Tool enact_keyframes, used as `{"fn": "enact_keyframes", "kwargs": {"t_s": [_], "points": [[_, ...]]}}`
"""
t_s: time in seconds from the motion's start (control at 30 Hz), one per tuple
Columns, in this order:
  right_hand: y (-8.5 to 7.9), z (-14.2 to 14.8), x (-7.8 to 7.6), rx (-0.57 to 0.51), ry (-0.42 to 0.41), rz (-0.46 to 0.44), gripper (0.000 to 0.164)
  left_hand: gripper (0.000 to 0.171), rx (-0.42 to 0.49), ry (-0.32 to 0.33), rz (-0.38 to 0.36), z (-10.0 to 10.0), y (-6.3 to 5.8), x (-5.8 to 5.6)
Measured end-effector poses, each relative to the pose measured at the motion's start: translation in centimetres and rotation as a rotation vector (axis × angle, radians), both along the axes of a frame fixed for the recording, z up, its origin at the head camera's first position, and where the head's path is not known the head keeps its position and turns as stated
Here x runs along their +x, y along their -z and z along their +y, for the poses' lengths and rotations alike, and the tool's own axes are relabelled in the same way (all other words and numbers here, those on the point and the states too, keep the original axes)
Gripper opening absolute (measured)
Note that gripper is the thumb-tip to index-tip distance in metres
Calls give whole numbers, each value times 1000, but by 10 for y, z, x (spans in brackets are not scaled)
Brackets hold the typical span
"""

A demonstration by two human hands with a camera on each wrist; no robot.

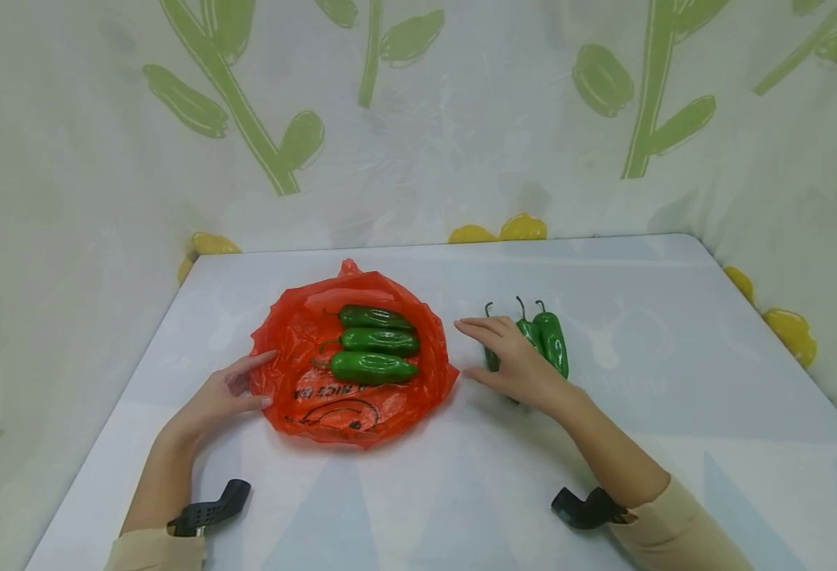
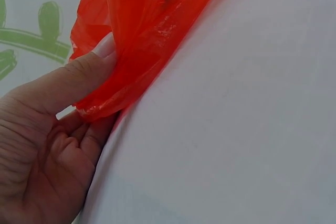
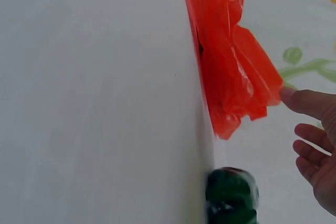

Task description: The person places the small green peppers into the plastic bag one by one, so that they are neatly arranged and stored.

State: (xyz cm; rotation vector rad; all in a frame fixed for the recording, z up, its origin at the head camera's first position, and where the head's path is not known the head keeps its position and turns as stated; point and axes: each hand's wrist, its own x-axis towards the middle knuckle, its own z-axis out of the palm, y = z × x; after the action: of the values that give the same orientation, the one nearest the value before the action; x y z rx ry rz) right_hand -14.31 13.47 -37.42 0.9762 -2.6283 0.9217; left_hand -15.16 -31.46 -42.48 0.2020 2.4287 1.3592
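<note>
An open red plastic bag (image 1: 397, 416) with dark printing lies on the table, and three green chili peppers (image 1: 379, 342) lie side by side in it. My left hand (image 1: 213, 400) holds the bag's left edge, the thumb on one side and the other fingers on the other, as the left wrist view shows. Just off the bag's right edge, my right hand (image 1: 521, 365) hovers with fingers spread and nothing between them. Below and beyond it lie more green chili peppers (image 1: 551, 342), partly hidden by that hand.
The white table (image 1: 675, 381) reaches to a wall covering (image 1: 461, 159) with a green plant pattern at the back and sides. Dark wrist devices (image 1: 212, 509) sit on both forearms.
</note>
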Motion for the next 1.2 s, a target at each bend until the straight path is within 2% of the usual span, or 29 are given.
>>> {"fn": "enact_keyframes", "kwargs": {"t_s": [0.2,0.4,0.63,0.97,1.2], "points": [[3,18,1,-24,32,45,66,75,-2,2,-3,0,0,1],[7,39,2,-51,93,37,67,76,-29,-1,-7,-1,-1,2],[9,61,1,-91,173,0,70,75,-10,1,-7,-2,-1,2],[17,87,-7,-118,243,14,68,75,-6,4,-1,0,-1,0],[28,95,-14,-111,270,-31,67,75,6,-2,-11,0,-2,1]]}}
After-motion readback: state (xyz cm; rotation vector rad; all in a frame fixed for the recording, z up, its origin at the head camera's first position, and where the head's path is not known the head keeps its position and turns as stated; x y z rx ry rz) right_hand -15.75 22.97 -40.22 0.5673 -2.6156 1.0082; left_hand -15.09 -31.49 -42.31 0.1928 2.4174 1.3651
